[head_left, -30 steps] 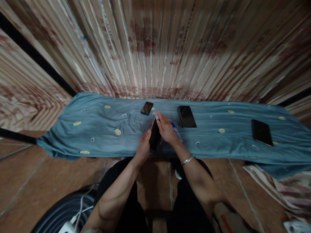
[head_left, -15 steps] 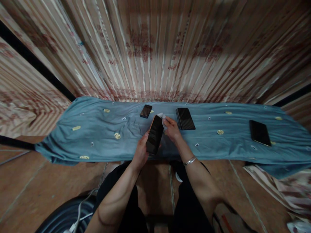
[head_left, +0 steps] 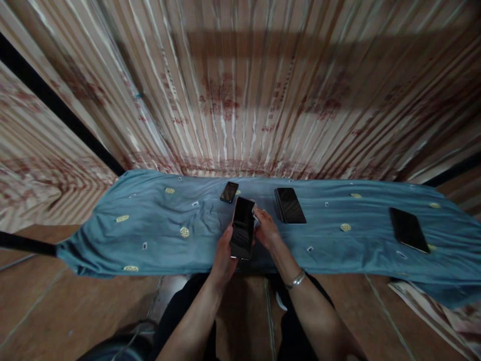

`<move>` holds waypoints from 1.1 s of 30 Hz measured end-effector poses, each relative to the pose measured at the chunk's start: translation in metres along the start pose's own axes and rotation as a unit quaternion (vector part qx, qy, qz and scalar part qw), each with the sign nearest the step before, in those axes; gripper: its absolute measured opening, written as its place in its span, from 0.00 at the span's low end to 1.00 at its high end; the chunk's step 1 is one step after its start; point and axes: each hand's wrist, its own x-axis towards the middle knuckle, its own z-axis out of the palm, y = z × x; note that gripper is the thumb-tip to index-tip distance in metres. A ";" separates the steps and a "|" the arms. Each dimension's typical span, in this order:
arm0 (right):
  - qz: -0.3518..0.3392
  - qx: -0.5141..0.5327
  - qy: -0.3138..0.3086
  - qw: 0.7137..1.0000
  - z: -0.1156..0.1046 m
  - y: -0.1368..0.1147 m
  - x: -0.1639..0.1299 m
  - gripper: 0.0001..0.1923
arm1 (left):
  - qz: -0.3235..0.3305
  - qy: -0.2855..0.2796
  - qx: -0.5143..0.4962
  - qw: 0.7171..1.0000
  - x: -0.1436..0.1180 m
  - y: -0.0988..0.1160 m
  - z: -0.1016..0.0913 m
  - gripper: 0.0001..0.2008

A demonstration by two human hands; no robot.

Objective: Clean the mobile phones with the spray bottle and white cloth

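The left hand gripped the black phone by its near left side, above the blue cloth, long axis pointing away from the body; at its right edge, the right hand pinched what looked like pale tissue.

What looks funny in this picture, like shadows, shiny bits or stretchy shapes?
In the head view, light is dim, and a broad darker band crosses the curtain; in the head view, its folds fan outward, probably from a wide lens; in the same head view, the held phone shows faint reflections, the silver bracelet glints, and the curtain's small print is too soft to read.
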 end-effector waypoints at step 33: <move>0.038 -0.266 -0.210 0.940 0.010 -0.003 -0.087 0.29 | 0.029 0.114 -0.007 0.993 0.026 0.024 -0.023 0.14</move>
